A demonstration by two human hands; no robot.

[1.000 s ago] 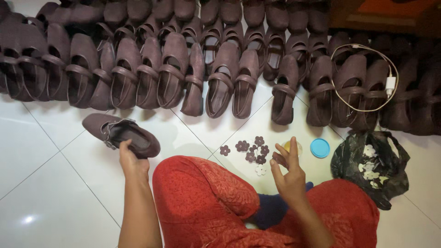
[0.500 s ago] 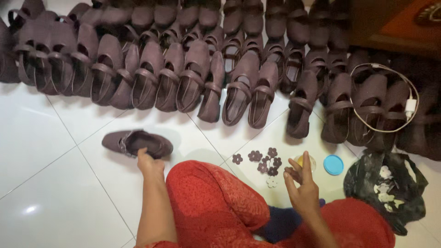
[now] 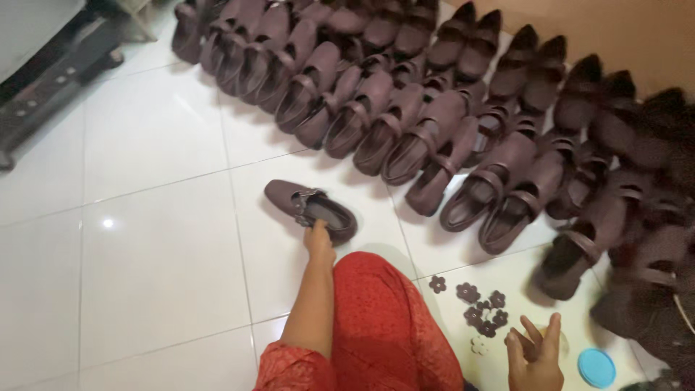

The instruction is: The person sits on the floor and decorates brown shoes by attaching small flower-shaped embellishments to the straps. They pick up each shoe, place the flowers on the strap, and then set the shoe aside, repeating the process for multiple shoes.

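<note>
Brown strap shoes on white floor tiles, one shoe in our grip

Beyond the single brown shoe (image 3: 310, 209) runs the long row of matching shoes (image 3: 405, 123). Our left hand (image 3: 319, 241) grips this shoe's heel rim on the tile floor (image 3: 145, 239). Right of it, our right hand (image 3: 534, 355) hovers half-open, empty, beside small brown flower trims (image 3: 481, 308) and a blue lid (image 3: 596, 367).
</note>
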